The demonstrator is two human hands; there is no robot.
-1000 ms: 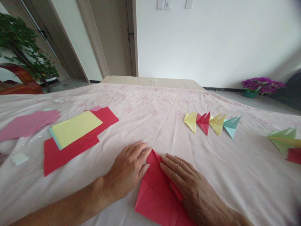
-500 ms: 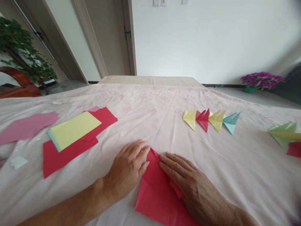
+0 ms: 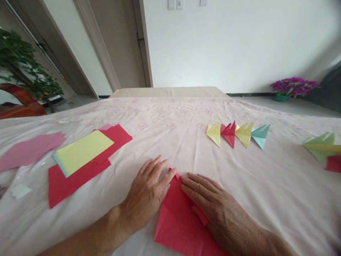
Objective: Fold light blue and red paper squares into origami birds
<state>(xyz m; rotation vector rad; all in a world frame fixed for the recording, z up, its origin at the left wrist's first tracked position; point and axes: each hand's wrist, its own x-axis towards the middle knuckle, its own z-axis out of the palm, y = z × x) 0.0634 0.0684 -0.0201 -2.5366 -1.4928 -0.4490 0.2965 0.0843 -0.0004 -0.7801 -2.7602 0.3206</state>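
A red sheet of paper (image 3: 178, 220) lies at the table's near edge, with a folded flap along its right side and a point at the top. My left hand (image 3: 149, 190) rests at its upper left edge, fingers spread, the index fingertip touching the paper near the point. Flat over the folded right side lies my right hand (image 3: 221, 209), fingers stretched out and side by side, covering part of the flap. The lower edge of the sheet runs out of view.
A yellow paper stack (image 3: 85, 151) lies on red sheets (image 3: 71, 183) at left, beside pink paper (image 3: 32, 149). Folded paper pieces (image 3: 227, 135) in yellow, red and blue stand in a row at right. Further right are green folded pieces (image 3: 319, 147). A pale patterned cloth (image 3: 160, 117) covers the table.
My left index finger has moved right, onto the paper near its top point, and the left fingers have spread. My right hand stays in place. The view has shifted slightly.
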